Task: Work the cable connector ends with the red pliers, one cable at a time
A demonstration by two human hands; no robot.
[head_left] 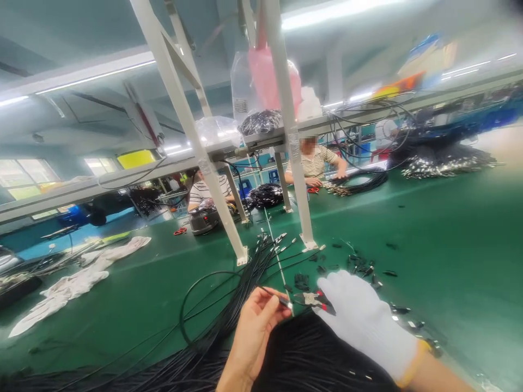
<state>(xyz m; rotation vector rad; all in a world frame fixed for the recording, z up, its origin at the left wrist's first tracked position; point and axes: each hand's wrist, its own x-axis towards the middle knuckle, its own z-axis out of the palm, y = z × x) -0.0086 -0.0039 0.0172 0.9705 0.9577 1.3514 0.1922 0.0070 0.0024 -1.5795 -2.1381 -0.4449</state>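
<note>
Here's the room, clock centred on the hands: strip lights [339, 13] overhead, and a broad, smooth green tabletop [449, 234] running right across, its widest bare stretch out at two o'clock. Pale metal posts [291, 136] rise from eleven and twelve, straight-edged, bolted down by flat feet and carrying a shelf with a filmy pink plastic bag [265, 79]; they bound the reach forward. Past them at twelve, a person in a striped shirt [321, 160] sits by a round black cable coil [370, 182]. A thick, glossy mass of black cables [241, 294] sweeps from eleven down to six, strands looping loose on the left. Crumpled white cloth [81, 288] lies at ten. Now the hands: the right hand [359, 316], in a white knit glove with a yellow cuff, is wrapped round red-and-black cutting pliers [311, 299], metal nose aimed at nine; the bare left hand [259, 321] pinches a slim black cable end [283, 300], bright-tipped, just beside that nose. Smallest of all, black scraps [301, 281] scatter around twelve to one.
</note>
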